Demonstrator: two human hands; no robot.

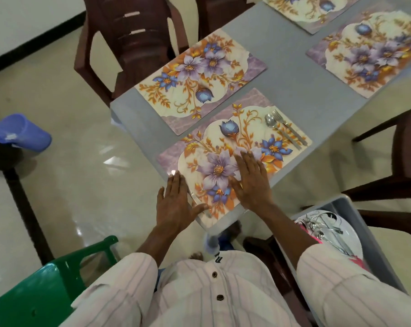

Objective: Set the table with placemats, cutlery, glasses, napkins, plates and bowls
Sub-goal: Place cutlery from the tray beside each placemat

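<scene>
Grip wide on both: left hand [176, 204] and right hand [251, 182] press flat on the near rectangular floral placemat [247, 128] on the grey bench [282, 55]. A steel spoon [270, 120] and steel fork [288, 127] lie at the placemat's far right end.

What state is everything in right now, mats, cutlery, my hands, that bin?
Nearest placemat: flat on the table, both hands on it.
Left hand: flat, fingers straight, on that mat's near-left edge.
Right hand: flat, fingers straight, on its middle.
Spoon: lying on its far end.
Fork: lying beside the spoon.
Second placemat: flat, bare.
Right placemat: flat, bare.
Far placemat: flat, partly out of view.
Grey bin: open, holds plate and cutlery.
</scene>
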